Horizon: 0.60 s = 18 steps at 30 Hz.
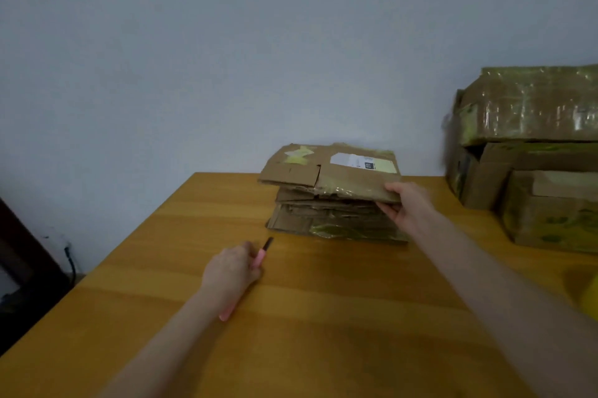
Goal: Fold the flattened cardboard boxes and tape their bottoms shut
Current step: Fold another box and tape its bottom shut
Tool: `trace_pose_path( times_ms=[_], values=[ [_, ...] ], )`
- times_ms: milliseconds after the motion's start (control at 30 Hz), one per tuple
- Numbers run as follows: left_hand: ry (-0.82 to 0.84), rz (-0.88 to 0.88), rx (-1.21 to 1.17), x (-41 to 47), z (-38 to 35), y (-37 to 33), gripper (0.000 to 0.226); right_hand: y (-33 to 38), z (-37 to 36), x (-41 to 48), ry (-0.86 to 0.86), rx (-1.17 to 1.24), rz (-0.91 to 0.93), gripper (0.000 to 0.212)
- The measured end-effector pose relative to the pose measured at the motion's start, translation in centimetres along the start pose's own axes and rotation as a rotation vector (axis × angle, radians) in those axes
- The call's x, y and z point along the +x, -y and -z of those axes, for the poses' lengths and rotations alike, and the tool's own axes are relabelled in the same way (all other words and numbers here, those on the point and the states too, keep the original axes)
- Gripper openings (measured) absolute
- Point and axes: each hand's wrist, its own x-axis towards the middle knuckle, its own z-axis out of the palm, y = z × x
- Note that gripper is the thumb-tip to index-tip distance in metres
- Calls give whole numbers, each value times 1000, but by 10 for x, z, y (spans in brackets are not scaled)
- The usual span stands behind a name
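Currently the right hand [406, 203] is pinching the near right corner of the top flattened brown cardboard box [330, 171], thumb on top and fingers curling underneath, clamped on the board. That sheet is sitting slightly askew on the stack of flattened brown cardboard boxes [323, 219] at the far middle of the orange-brown wooden table [291, 333]. Its near edge is looking raised off the pile. The left hand [231, 271] is resting on the table nearer the camera, fingers wrapped round a slim pink utility knife [259, 257], dark tip pointing toward the stack.

My read of the step: pulling one blank off the pile for folding. Doing it well:
- Lifting only the top sheet. Glossy old tape on the edges may be sticking layers together, so peeling up from the corner beats dragging.
- A one-corner grip may let the board sag or twist. I'd be parking the knife and supporting the opposite side with the left hand.
- Then bringing it to the table area in front for squaring up.

Assembled-looking tape-wrapped brown boxes [534, 155] are sitting stacked at the right, well apart from the pile. There's a blurred yellow object [590, 294] at the right edge; can't tell what it is.
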Motion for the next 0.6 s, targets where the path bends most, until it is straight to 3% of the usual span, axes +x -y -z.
trace_pose_path(
  times_ms=[200,267,367,433,500,600],
  values=[
    [-43,185,-25,-20,12,42,39,-16,19,-44,118,62,-42,23],
    [-150,146,-80,-25,23,33,40,-19,31,-62,182,18,-6,16],
    [-328,8,-620,-42,57,-15,50,-24,54,-86,223,-103,102,16],
    [-229,-29,-1057,-57,79,-51,66,-32,74,-100,236,-205,197,20],
    [-151,-84,-1182,-67,86,-73,81,-35,92,-116,245,-440,325,28],
    [-151,-171,-1172,-81,74,-87,91,-27,103,-141,238,-665,416,59]
  ],
)
